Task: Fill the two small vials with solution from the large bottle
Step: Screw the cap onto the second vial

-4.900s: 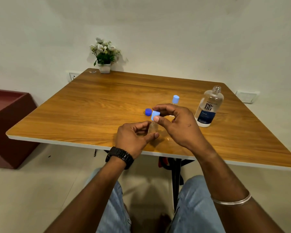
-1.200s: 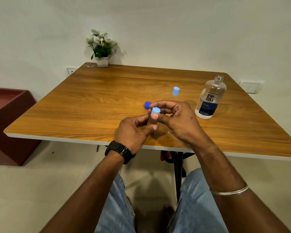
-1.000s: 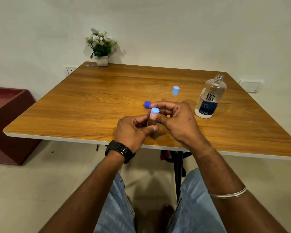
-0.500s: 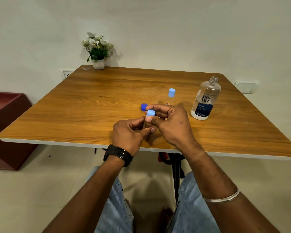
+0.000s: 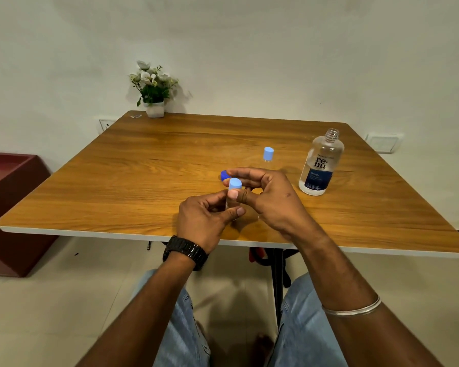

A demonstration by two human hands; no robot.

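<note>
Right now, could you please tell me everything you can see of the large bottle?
The large bottle is clear plastic with a round body and a threaded neck, standing upright and uncapped on the wooden table, right of both hands. Its label reads "re-nu" above a dark blue band. Nothing touches it but the table.

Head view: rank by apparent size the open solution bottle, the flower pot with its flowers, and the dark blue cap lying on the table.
1. Flower pot with flowers, farthest away yet about level with the bottle; order unsure.
2. Solution bottle.
3. Dark blue cap, clearly smallest, partly hidden by the right hand.
</note>
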